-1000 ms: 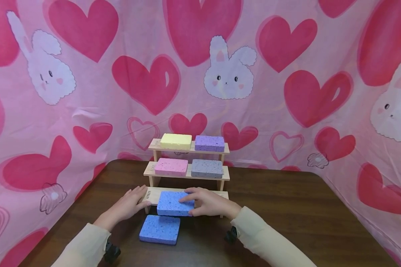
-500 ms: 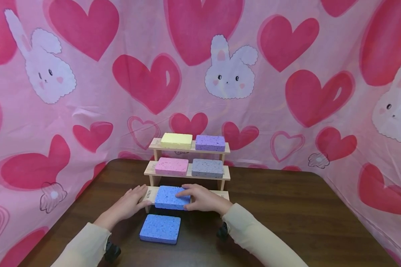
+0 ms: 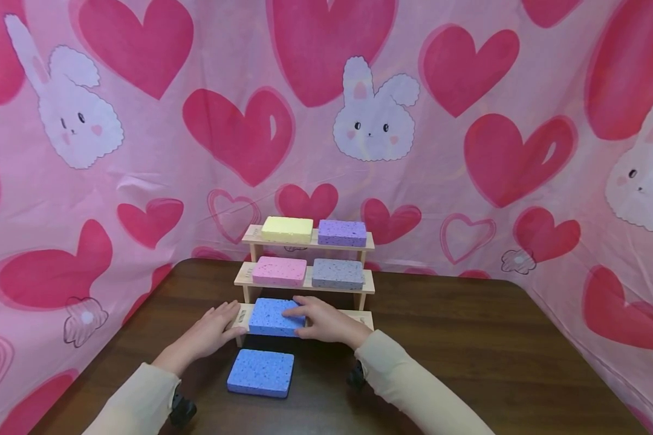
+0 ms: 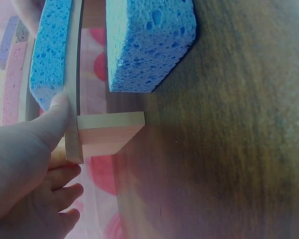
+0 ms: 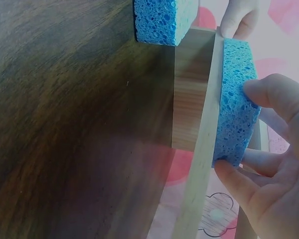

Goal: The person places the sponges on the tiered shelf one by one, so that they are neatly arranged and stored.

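Observation:
A blue sponge [image 3: 274, 317] lies on the lowest step of a three-tier wooden rack [image 3: 348, 314], toward its left end. My right hand [image 3: 329, 320] holds this sponge at its right side; the right wrist view shows thumb and fingers [image 5: 234, 181] pressed against it. At the left end of the same step, my left hand [image 3: 212, 329] grips the board, its thumb [image 4: 57, 112] against the front edge and touching the sponge corner. A second blue sponge [image 3: 261, 373] lies flat on the table in front of the rack.
A pink sponge [image 3: 279, 270] and a grey sponge [image 3: 337, 273] sit on the middle step. Above them, a yellow sponge [image 3: 287, 229] and a purple sponge [image 3: 342, 233] occupy the top step. The brown table [image 3: 468, 350] ends near a pink heart-print cloth [image 3: 305, 151].
The right hand has carried its blue sponge left and back onto the lowest step, closer to the left hand. The left hand and the other sponges stay put.

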Action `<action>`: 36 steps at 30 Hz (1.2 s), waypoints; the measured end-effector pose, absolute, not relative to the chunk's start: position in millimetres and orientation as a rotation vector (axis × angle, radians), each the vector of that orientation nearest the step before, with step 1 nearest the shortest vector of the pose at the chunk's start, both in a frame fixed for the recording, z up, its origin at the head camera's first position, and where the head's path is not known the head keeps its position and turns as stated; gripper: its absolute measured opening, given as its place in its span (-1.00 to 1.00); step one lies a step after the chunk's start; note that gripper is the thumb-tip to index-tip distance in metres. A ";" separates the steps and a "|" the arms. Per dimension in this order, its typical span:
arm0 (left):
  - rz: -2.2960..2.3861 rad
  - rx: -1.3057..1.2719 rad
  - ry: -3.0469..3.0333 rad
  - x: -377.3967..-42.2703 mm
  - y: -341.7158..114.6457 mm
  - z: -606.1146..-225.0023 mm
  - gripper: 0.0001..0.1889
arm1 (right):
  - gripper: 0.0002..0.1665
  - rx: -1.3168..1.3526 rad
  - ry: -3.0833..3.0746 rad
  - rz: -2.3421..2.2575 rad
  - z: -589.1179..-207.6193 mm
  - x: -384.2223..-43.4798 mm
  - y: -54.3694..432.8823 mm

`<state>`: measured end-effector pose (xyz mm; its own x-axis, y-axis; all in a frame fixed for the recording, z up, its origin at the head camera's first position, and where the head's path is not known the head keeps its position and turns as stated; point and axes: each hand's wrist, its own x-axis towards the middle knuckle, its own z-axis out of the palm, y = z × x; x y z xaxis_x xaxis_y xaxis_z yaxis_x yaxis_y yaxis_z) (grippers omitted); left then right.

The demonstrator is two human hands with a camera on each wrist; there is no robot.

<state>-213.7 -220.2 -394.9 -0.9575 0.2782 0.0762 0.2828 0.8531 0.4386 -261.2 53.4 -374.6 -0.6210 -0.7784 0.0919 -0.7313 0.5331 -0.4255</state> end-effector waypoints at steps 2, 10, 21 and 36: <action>-0.721 -0.453 -3.014 -213.1 -220.4 -395.0 -0.23 | -0.49 -1.305 2.657 -0.658 -375.4 -262.2 52.0; -0.734 -0.448 -3.015 -211.8 -221.3 -395.6 -0.21 | -0.49 -1.296 2.667 -0.655 -375.1 -263.5 47.7; -0.733 -0.437 -3.020 -212.3 -221.1 -395.1 -0.20 | -0.49 -1.272 2.663 -0.666 -373.7 -263.6 45.1; -0.742 -0.437 -3.023 -212.0 -220.6 -394.9 -0.20 | -0.48 -1.292 2.659 -0.681 -377.2 -267.4 46.5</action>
<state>-212.0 -220.6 -394.9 -0.9613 0.2679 0.0637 0.2670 0.8500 0.4542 -267.4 46.5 -377.2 -0.6323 -0.7687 0.0961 -0.7204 0.5378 -0.4381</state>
